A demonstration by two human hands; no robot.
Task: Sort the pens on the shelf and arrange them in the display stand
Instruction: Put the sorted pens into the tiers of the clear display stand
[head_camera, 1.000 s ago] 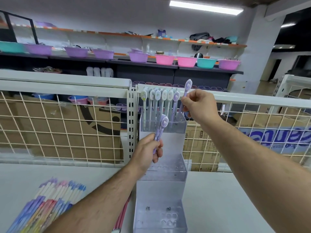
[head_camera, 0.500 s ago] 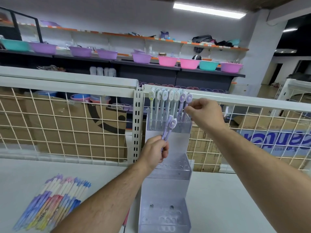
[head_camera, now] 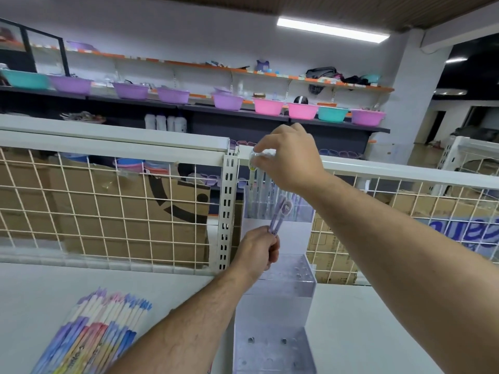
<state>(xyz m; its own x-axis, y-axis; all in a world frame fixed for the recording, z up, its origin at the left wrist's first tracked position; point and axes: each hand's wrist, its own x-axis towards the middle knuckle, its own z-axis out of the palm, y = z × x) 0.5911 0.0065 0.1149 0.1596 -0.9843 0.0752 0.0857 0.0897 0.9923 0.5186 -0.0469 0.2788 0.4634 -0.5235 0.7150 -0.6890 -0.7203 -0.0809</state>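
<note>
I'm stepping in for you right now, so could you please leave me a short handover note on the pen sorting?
Left hand grips two purple pens.
Right hand has its fingers curled on the caps of the top-tier pens.
Done: one row stands in the top tier of the display stand.
Left: middle and bottom tiers hold no pens; loose pens lie on the shelf, lower left.

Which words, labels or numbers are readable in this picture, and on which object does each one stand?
No text reads clearly.
Large blue letters on the brown cardboard box at the right: partly hidden by the right arm, unreadable.
Small print on the bundle of pastel pens at the lower left: too blurred to read.
</note>
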